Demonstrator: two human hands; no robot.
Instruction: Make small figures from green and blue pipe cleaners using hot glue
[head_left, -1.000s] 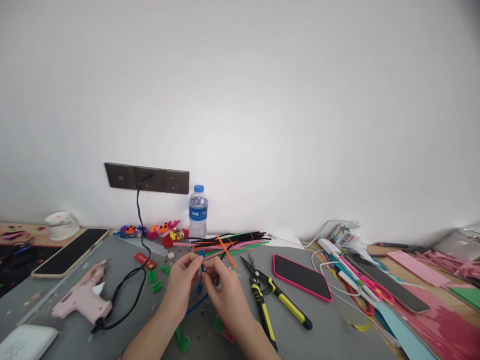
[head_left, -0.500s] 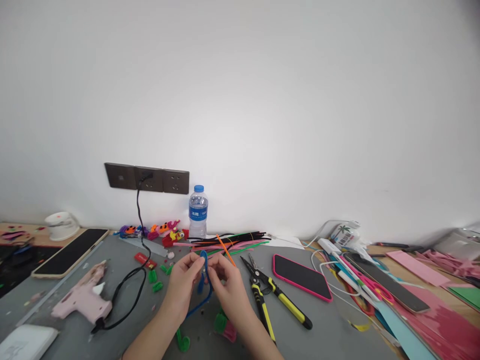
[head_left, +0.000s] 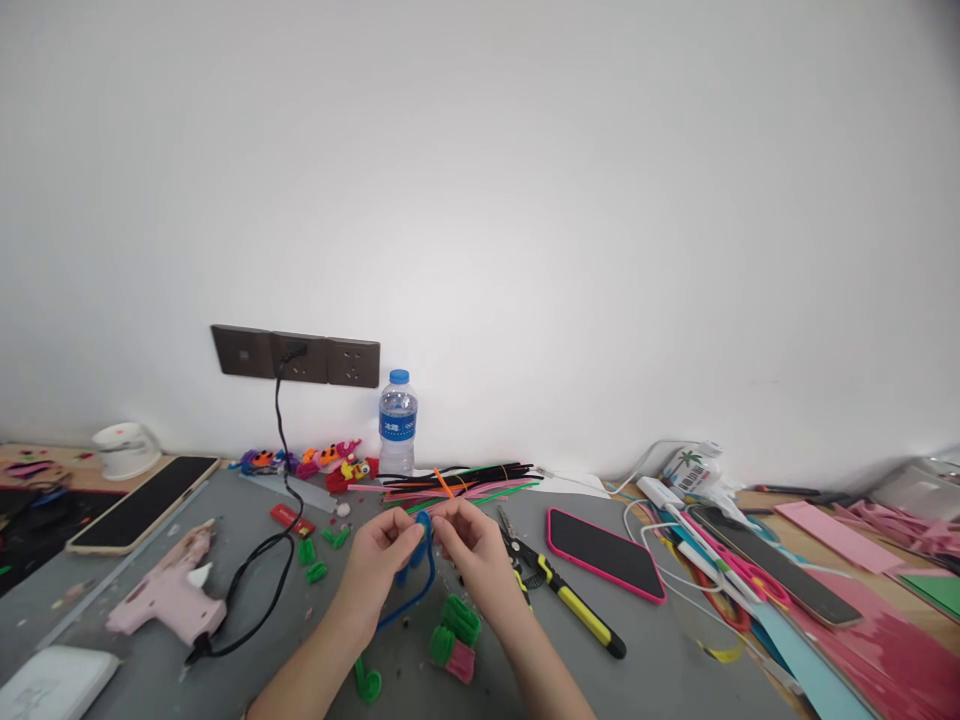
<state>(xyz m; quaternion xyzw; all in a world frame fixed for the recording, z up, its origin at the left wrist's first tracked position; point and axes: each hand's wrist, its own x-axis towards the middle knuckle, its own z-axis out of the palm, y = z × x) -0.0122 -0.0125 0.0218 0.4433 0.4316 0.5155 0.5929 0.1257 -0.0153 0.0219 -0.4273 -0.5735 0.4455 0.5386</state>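
Between my hands is a blue pipe cleaner (head_left: 429,585), bent into a loop at the top with its tail hanging down in a curve. My left hand (head_left: 382,555) pinches the loop from the left, fingers closed. On the other side my right hand (head_left: 469,540) has its thumb and fingers closed on the same pipe cleaner. Below them on the mat lie a green and pink coiled piece (head_left: 452,650) and a green curled piece (head_left: 367,682). Fingers partly hide the loop.
Pliers (head_left: 574,605) with yellow-black handles and a pink-cased phone (head_left: 604,555) lie to the right. A glue gun (head_left: 169,600) with a black cord sits left. Behind my hands are a pipe cleaner bundle (head_left: 480,482) and a water bottle (head_left: 397,425).
Both hands have shifted slightly right with the blue pipe cleaner. More of the green and pink piece now shows between my arms, and my right hand covers more of the pliers.
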